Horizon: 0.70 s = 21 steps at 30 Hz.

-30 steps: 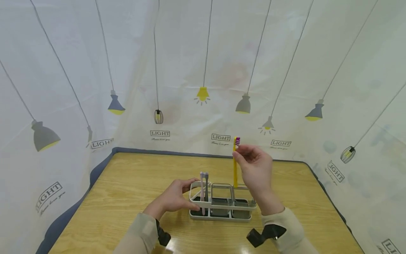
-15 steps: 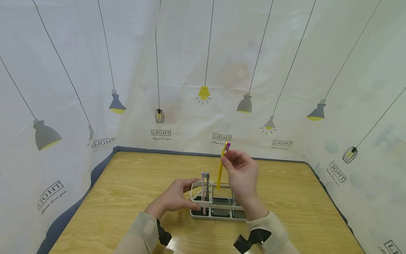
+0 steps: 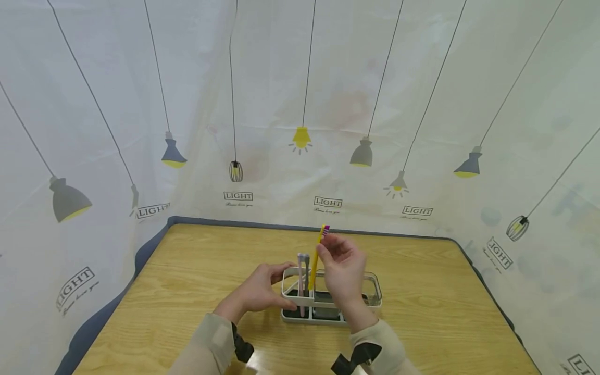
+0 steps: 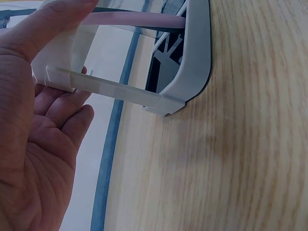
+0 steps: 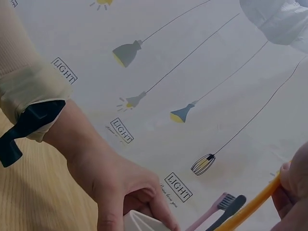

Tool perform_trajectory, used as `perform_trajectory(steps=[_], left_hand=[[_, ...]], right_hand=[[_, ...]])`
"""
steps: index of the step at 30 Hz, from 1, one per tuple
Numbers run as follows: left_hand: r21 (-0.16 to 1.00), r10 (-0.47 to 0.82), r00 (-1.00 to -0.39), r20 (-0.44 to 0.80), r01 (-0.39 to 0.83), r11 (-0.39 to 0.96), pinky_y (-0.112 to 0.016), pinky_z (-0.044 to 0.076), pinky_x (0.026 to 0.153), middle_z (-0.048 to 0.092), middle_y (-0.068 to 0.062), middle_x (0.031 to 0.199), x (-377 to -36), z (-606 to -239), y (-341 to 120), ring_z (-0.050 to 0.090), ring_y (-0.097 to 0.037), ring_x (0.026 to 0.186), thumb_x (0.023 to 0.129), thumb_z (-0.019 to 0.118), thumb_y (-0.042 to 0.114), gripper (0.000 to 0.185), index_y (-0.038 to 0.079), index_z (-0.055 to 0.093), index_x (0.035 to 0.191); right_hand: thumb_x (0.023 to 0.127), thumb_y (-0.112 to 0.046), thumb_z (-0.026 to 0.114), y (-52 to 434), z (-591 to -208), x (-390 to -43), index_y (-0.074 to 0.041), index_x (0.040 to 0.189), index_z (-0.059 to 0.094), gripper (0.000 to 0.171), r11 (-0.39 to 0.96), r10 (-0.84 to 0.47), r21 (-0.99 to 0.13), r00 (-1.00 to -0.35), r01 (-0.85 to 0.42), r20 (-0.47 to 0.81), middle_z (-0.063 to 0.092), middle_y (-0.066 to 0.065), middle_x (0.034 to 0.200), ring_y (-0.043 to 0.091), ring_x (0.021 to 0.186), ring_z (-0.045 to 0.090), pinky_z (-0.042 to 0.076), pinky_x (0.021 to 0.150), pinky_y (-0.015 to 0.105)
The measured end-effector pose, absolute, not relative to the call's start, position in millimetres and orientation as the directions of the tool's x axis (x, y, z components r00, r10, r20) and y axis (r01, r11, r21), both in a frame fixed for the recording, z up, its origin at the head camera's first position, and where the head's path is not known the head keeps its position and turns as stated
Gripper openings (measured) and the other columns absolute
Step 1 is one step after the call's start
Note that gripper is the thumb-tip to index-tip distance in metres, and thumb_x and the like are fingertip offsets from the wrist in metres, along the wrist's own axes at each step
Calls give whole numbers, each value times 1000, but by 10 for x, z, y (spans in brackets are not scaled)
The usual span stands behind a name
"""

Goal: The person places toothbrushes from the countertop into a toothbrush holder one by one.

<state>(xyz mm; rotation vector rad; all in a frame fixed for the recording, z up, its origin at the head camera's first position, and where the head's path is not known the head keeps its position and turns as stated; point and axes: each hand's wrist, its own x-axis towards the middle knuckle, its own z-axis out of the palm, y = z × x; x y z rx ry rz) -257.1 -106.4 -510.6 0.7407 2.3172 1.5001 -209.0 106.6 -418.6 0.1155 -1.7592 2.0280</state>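
Note:
My right hand (image 3: pixel 346 265) pinches a yellow toothbrush (image 3: pixel 315 263) between thumb and fingers, its purple and white bristles up. The brush tilts slightly, and its lower end overlaps the left compartment of a white toothbrush holder (image 3: pixel 323 321). In that compartment stand a pink toothbrush (image 3: pixel 300 281) and a grey toothbrush (image 3: pixel 307 276). My left hand (image 3: pixel 257 290) grips the holder's left end, thumb in front and fingers behind. The left wrist view shows the holder's end post (image 4: pixel 115 89) and the pink handle (image 4: pixel 134 19) close to the thumb.
The holder stands on a wooden table (image 3: pixel 197 260) with a dark blue border at the back. Its middle and right compartments carry clear frames (image 3: pixel 372 286). A pale sheet (image 3: pixel 262 94) printed with hanging lamps surrounds the table.
My right hand has carried the yellow toothbrush left and down, from above the right compartment to the left one. The left hand and the holder have stayed in place.

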Motion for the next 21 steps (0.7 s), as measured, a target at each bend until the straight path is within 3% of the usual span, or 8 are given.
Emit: perform_trajectory(steps=[12,21], left_hand=[[899,558,-828,54,284,334,-45,42,117,56,-7,154,-2590,-5140,-1066,51,-30,144,73,100,33,98,15,53,157],[898,561,-826,59,289,332,-42,42,117,57,-2,153,-2585,-5133,-1062,51,-29,143,72,101,33,95,19,56,155]], right_hand=[[90,17,75,1008,-4597,-2091,10,104,70,17,-71,258,-918,-896,-390,361,70,22,99,21,90,69,60,81,24],[88,19,74,1027,-4796,-2044,11,100,70,15,-82,217,-925,-912,-371,347,69,22,96,21,88,69,60,79,24]])
